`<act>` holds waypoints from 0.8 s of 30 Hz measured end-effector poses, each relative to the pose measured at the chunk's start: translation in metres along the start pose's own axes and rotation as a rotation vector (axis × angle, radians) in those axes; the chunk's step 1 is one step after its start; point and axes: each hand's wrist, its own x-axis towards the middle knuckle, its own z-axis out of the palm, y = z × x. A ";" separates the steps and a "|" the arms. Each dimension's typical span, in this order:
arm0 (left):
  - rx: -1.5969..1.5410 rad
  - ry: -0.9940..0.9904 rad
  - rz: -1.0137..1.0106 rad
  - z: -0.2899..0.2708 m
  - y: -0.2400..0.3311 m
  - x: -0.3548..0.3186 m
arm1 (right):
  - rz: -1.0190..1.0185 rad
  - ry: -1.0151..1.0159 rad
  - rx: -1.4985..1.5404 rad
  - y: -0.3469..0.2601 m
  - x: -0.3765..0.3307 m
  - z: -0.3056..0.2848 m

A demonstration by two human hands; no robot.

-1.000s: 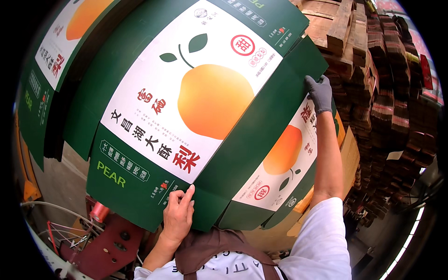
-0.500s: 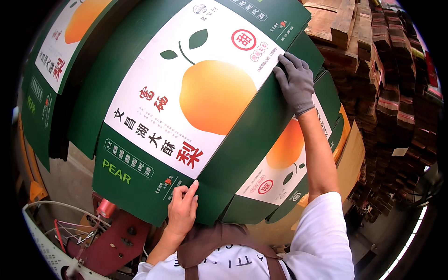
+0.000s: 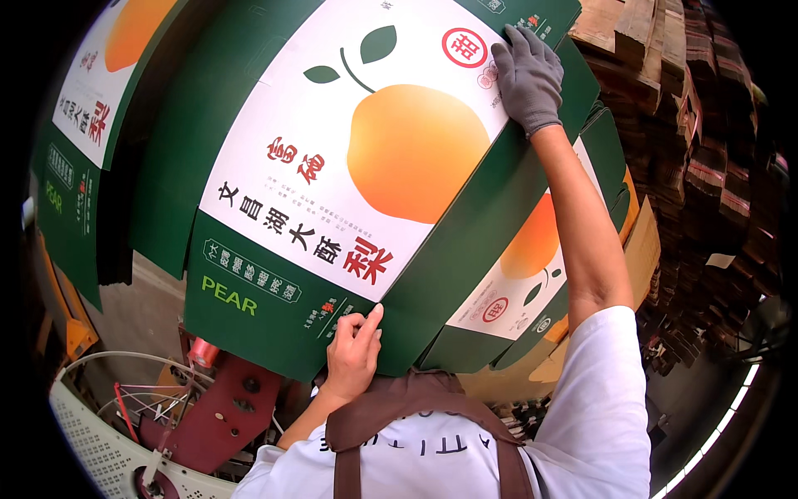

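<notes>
Right background: tall, ragged stacks of flattened brown cardboard (image 3: 706,183) are rising beside pale wooden pallets (image 3: 619,21).
Large green-and-white carton sheet with a printed yellow pear (image 3: 357,179): is lying spread out before the person, reaching under both hands.
Bare left hand (image 3: 353,353): is resting at the sheet's near edge, forefinger extending, other fingers curling; whether they are pinching the board, I cannot tell.
Grey-gloved right hand (image 3: 529,79): is lying on the sheet's far right part, fingers released and stretching flat.
Far left: another green carton sheet with an orange fruit print (image 3: 91,141) is standing just beside.
Lower left: a maroon metal plate with holes (image 3: 208,434) is showing near a pinkish-red spool (image 3: 202,352).
</notes>
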 end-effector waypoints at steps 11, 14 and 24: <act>0.038 0.092 0.127 0.012 -0.005 -0.002 | 0.027 -0.163 0.083 -0.146 -0.115 -0.065; 0.045 0.166 0.210 0.014 0.001 0.001 | 0.014 -0.131 0.166 -0.189 -0.159 -0.087; 0.417 0.275 0.377 -0.105 -0.021 0.031 | 0.073 -0.229 0.222 -0.233 -0.207 -0.110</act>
